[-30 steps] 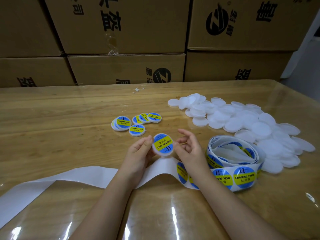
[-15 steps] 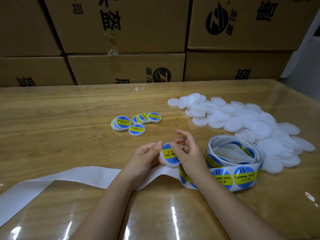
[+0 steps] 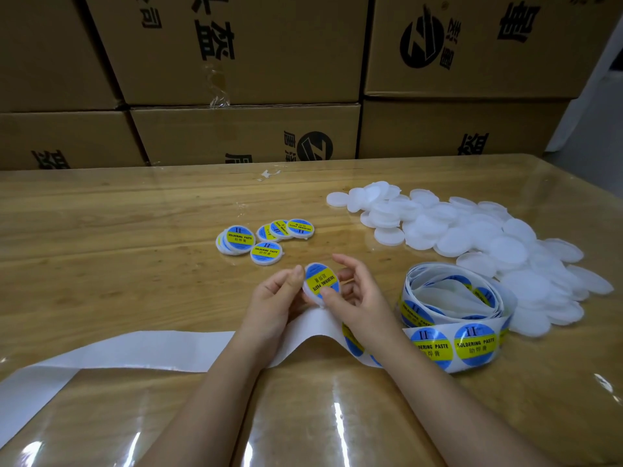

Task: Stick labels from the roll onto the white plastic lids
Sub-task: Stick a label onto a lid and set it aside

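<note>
A white plastic lid with a blue and yellow "soldering paste" label on it is held tilted between both hands above the table. My left hand grips its left edge with thumb and fingers. My right hand pinches its right side, thumb on the label. The label roll stands on the table to the right, its empty white backing strip running left under my forearms. Several labelled lids lie beyond my hands. A heap of plain white lids spreads at the right.
Stacked cardboard boxes wall off the far edge of the wooden table, which has a glossy clear cover. A small scrap of tape lies near the boxes.
The lid dipped toward the table half a second ago with my right fingers over the label; now it is raised a little and tilted so the label faces up, right thumb on its lower edge.
</note>
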`<act>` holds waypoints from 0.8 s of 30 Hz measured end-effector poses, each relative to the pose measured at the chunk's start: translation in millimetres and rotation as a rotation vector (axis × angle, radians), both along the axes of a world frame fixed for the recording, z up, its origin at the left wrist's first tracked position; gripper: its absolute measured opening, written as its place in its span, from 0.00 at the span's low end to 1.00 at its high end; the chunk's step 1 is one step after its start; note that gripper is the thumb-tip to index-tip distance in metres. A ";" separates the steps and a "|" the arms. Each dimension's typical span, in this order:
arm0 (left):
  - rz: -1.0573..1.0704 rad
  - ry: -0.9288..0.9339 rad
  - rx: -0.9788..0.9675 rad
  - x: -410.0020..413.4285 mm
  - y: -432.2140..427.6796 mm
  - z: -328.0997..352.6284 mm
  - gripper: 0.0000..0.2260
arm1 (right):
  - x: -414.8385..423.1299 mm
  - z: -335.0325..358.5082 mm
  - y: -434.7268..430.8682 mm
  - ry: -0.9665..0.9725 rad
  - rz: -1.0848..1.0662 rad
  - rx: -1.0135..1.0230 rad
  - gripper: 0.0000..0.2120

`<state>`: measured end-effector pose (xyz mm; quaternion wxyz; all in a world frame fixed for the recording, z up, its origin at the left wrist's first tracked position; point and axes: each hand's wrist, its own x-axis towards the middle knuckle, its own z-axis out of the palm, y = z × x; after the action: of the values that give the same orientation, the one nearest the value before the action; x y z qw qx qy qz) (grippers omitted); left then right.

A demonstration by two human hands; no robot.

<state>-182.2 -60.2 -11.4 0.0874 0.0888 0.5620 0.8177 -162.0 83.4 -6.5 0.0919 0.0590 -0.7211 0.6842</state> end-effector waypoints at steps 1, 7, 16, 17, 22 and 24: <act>-0.006 0.013 -0.029 0.4 0.5 -0.1 0.14 | 1.2 0.8 -0.6 0.001 0.005 0.009 0.21; -0.097 0.078 -0.151 2.8 5.3 1.3 0.12 | 0.5 -0.8 -1.0 -0.007 -0.008 0.008 0.22; -0.142 0.003 -0.022 0.1 3.1 -3.3 0.13 | -6.0 -4.6 2.2 -0.037 -0.073 -0.040 0.13; -0.121 -0.005 0.003 -0.8 2.9 -3.9 0.13 | -6.3 -4.5 2.1 -0.041 -0.076 -0.050 0.14; -0.047 0.008 0.047 -1.6 0.3 -1.9 0.16 | -5.5 -3.4 1.5 -0.040 -0.041 -0.057 0.17; -0.028 0.008 0.047 -1.8 -0.3 -1.6 0.17 | -3.9 -2.7 1.1 -0.031 -0.023 -0.041 0.18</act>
<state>-184.0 -60.5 -13.0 0.0946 0.1019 0.5416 0.8291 -165.9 84.4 -9.2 0.0897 0.0381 -0.7089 0.6985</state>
